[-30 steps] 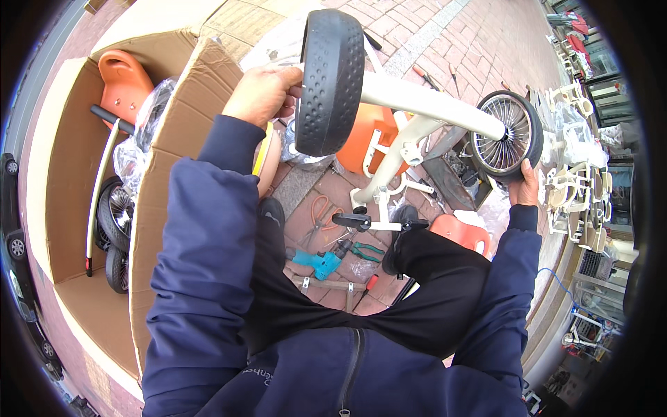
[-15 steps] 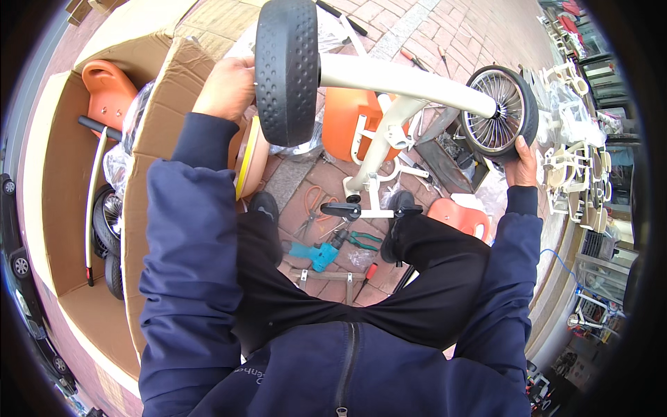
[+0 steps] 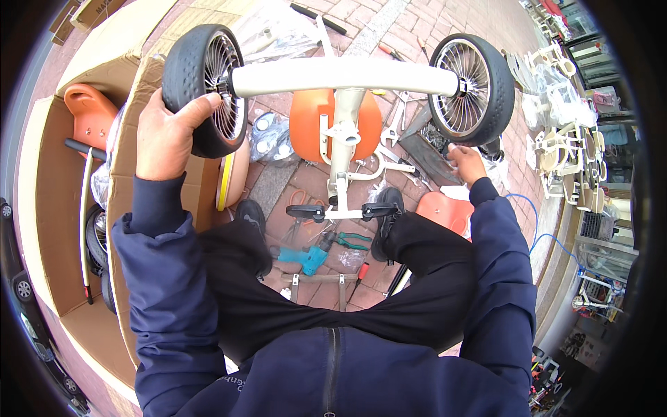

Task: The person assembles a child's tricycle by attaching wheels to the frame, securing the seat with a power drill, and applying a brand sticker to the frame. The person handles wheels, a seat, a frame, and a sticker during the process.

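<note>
Single head-worn fisheye view, straight down, close over the hands.

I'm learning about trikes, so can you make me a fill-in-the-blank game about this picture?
1. The left hand grips a black ____ on the cream axle.
2. The seat fixed to the frame is coloured ____.
3. The teal power drill lies on the ____ paving.
4. The right hand reaches just below the ____ wheel.

Missing words: wheel; orange; brick; right
</note>
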A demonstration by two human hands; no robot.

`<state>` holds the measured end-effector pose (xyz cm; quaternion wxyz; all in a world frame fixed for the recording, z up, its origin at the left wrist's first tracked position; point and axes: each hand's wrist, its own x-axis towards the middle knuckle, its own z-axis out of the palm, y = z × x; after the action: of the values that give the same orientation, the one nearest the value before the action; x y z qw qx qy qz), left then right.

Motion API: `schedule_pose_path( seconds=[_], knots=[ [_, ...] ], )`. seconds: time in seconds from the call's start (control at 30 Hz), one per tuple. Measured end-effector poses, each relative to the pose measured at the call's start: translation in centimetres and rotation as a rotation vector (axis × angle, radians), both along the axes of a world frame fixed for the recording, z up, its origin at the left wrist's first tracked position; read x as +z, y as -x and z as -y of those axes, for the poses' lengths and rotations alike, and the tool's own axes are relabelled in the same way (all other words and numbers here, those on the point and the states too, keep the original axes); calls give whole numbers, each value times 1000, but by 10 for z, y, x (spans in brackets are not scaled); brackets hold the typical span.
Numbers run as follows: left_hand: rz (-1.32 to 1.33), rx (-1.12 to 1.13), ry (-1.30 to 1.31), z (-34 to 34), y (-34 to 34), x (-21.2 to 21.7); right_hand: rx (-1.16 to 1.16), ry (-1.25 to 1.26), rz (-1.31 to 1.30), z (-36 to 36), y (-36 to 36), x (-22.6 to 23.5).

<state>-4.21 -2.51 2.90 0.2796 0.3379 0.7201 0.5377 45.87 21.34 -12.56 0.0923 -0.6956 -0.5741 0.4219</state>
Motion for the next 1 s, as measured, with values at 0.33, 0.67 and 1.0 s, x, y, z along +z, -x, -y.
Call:
schedule_pose_path(
  seconds=[0.33, 0.67, 1.0],
  knots=[
    [-379, 184, -11, -7, -6, -13, 1262, 23, 334, 238, 113, -238],
    [-329, 268, 28, -12, -20, -7, 959, -67, 408, 245, 143, -302],
    [-386, 213, -71, -12, -19, -12, 622, 177, 303, 220, 104, -314]
  ],
)
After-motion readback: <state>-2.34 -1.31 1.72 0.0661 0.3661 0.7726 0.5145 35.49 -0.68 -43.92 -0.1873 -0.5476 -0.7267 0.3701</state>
